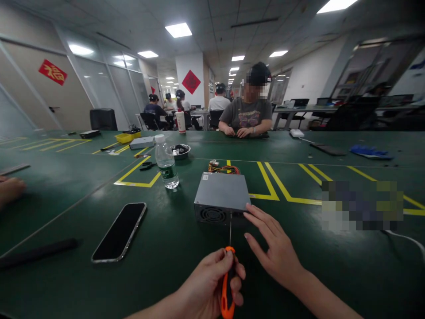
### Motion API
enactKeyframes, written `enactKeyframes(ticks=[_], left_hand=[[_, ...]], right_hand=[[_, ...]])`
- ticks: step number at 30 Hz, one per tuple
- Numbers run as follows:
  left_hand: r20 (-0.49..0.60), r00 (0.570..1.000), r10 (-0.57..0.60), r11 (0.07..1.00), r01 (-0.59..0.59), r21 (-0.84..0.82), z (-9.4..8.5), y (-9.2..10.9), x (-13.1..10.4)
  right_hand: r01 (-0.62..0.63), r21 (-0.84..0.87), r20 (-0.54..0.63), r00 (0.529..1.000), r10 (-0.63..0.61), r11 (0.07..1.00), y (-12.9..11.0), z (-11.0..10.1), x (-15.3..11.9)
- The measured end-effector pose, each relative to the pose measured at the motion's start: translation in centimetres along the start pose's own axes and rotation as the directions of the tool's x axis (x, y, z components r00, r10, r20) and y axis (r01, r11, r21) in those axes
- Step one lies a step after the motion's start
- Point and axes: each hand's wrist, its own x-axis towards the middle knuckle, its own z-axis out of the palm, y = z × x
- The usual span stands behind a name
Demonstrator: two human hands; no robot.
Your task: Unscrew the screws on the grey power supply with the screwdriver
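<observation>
Left hand (212, 283) is wrapping its grip tight around the orange-and-black handle of a screwdriver (228, 283), fingers fully curled, thumb lying on the handle's top end. The thin shaft is running straight ahead of that grip, and its tip is meeting the near face of the grey power supply box (222, 192), just right of the round fan grille; can't tell if it's seated in a screw. Right hand (275, 250) is sitting just right of the grip and slightly ahead, grip wide open and holding nothing, fingers spread flat, fingertips (247, 206) touching the box's near right corner. Box is lying flat on the green tabletop (172, 248), straight ahead of both hands, with a bundle of coloured wires (224, 168) coming out of its far side. Left of the grip, a dark phone (120, 231) is lying face up, clear of the hands. Further ahead and left, a plastic water bottle (166, 162) is standing upright, with a metal bowl (180, 151) behind it. Yellow tape lines (285, 195) are crossing the tabletop right of the box. Far across, a person in a grey shirt (247, 114) is sitting with both hands on the tabletop. At the far left edge, another person's hand (9, 188) is resting on the tabletop.
</observation>
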Motion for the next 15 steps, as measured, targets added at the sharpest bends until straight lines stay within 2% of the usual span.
enactKeyframes(ticks=[4,9,15], left_hand=[[-0.063,0.995,-0.075,0.997,0.073,-0.035,0.68,0.37,-0.44],[-0.048,0.999,-0.001,1.0,0.001,-0.003,0.39,0.28,-0.62],[-0.057,0.998,-0.019,1.0,0.018,-0.015,0.57,0.28,-0.72]], right_hand=[[-0.007,0.019,0.001,1.0,0.007,1.0,-0.22,-0.29,0.07],[-0.014,0.022,0.01,1.0,0.014,1.0,-0.37,-0.3,-0.03],[-0.009,0.025,0.008,1.0,0.009,1.0,-0.41,-0.36,0.06]])
